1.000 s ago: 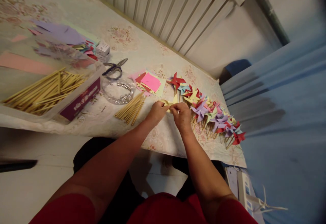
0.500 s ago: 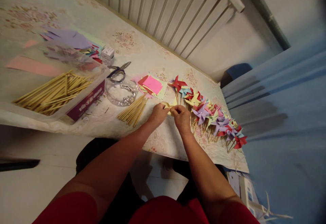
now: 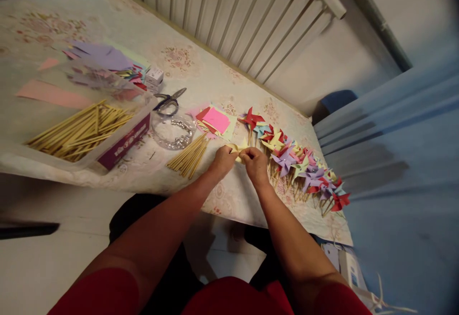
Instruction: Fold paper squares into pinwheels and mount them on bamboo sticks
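Note:
Between my two hands is a pale yellow paper pinwheel (image 3: 238, 148) with its blades partly curled. My left hand (image 3: 224, 158) pinches its left side. On the other side, the fingers of my right hand (image 3: 255, 161) are pressed together at the paper near its middle; anything small between the fingertips is hidden. Just right of my right hand stand rows of finished paper pinwheels (image 3: 283, 159) on sticks, in red, purple, yellow and green. A fan of thin wooden sticks (image 3: 189, 155) lies to the left of my left hand, below a stack of coloured paper squares (image 3: 217, 120).
A round clear dish (image 3: 174, 132) of small shiny pieces sits by the scissors (image 3: 169, 103). Further left is a plastic box (image 3: 124, 139) full of sticks, with paper sheets (image 3: 100, 57) and a small white box (image 3: 154, 76) behind it. A blue curtain (image 3: 394, 152) hangs at the right.
The view has shifted slightly. Both hands stay on the yellow pinwheel in nearly the same place, and a blade at its top looks a little more curled in.

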Available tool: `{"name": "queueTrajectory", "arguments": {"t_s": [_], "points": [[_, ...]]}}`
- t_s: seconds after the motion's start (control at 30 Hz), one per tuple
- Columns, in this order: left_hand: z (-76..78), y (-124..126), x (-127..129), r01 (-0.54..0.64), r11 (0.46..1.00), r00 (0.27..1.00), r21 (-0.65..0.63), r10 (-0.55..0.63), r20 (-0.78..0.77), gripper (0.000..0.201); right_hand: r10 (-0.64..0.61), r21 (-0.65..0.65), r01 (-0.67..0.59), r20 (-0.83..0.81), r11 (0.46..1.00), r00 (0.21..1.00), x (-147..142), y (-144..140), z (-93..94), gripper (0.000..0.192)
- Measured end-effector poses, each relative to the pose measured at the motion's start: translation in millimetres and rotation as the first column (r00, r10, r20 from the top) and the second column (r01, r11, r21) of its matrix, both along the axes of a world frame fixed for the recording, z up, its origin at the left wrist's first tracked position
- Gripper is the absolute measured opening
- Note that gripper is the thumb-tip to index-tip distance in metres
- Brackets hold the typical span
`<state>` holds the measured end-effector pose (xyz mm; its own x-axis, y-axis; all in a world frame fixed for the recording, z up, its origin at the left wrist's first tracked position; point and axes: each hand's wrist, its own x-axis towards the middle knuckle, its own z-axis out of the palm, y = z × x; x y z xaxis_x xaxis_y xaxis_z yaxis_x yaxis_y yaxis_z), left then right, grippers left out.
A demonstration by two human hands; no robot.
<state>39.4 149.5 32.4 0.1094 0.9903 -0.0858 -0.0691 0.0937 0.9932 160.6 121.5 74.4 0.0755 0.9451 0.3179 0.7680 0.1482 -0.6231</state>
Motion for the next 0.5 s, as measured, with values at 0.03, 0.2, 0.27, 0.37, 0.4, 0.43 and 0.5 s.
{"name": "queueTrajectory", "arguments": {"t_s": [0.03,0.2,0.27,0.37,0.4,0.43,0.5], "points": [[0.1,0,0,0.004,1.000,1.000,-0.001,-0.004,0.006,0.018,0.060,0.037,-0.064,0.089,0.997,0.994,2,1,3.5,0.014],[0.6,1,0,0.033,0.999,0.999,0.012,-0.033,0.010,0.017,0.184,0.103,-0.219,0.271,0.970,0.945,8,3,12.4,0.016],[1.6,1,-1,0.033,0.999,0.999,0.016,-0.033,0.000,0.018,0.107,0.088,-0.121,0.151,0.989,0.983,4,3,8.3,0.015],[4.0,0,-2,0.022,1.000,1.000,0.001,-0.022,-0.009,0.023,-0.063,-0.046,0.057,-0.143,0.997,0.988,-4,2,-1.4,0.015],[4.8,0,-3,0.016,1.000,1.000,-0.002,-0.016,-0.012,0.023,-0.109,-0.092,0.091,-0.220,0.992,0.969,-6,2,-4.0,0.016],[5.4,0,-3,0.009,1.000,1.000,-0.002,-0.009,-0.015,0.023,-0.142,-0.124,0.112,-0.271,0.986,0.952,-7,1,-6.0,0.016],[6.1,-1,-4,0.007,1.000,1.000,0.003,-0.007,-0.022,0.022,-0.180,-0.139,0.144,-0.294,0.980,0.939,-8,2,-7.5,0.018]]}}
